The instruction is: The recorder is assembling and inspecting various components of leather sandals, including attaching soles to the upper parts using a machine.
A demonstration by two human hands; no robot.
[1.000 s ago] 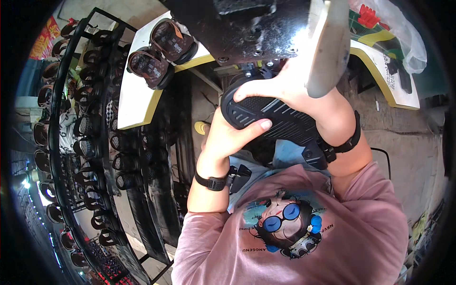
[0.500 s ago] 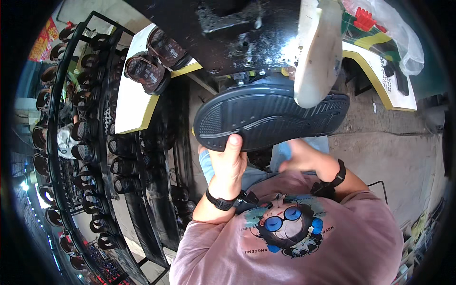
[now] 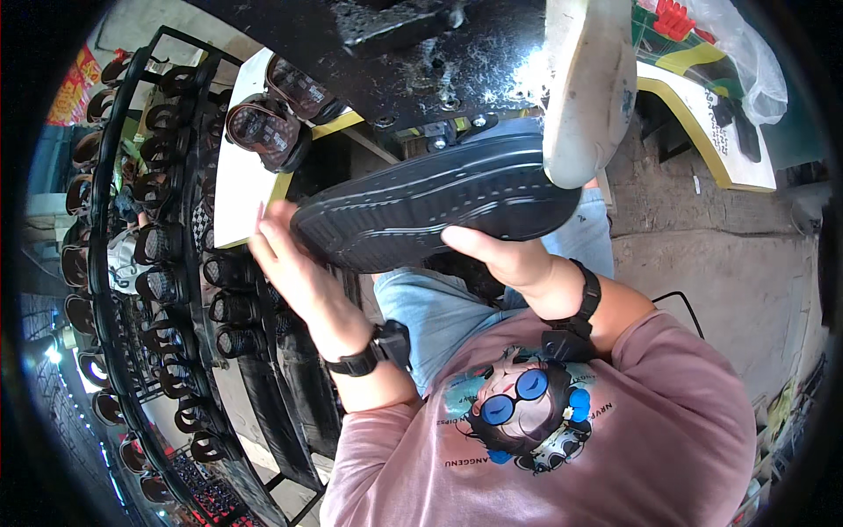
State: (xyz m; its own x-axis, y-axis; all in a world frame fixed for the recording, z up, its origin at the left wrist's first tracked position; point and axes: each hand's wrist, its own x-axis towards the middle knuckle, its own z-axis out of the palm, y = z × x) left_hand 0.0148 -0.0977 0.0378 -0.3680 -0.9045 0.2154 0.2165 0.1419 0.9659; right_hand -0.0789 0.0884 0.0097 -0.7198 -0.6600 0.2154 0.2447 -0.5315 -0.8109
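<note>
A black shoe [image 3: 439,206] lies sideways in front of me with its ribbed sole facing up. My left hand [image 3: 285,255], a black watch on its wrist, presses its fingers against the shoe's left end. From below, my right hand [image 3: 505,259] grips the shoe's middle with the thumb on the sole. It wears a black wrist strap. The shoe's right end sits under a pale, worn, elongated pad [image 3: 587,88], which hangs from a black metal machine plate [image 3: 421,53].
A black metal rack [image 3: 132,263] holding several dark shoes curves down the left side. A pair of brown sandals [image 3: 272,119] rests on a white board with a yellow edge. A green and yellow bench [image 3: 702,114] and a clear plastic bag stand at the upper right above concrete floor.
The shoe has shifted left and tilted. My left hand slid from under its middle to its left end. My right hand came out from behind and now grips its middle.
</note>
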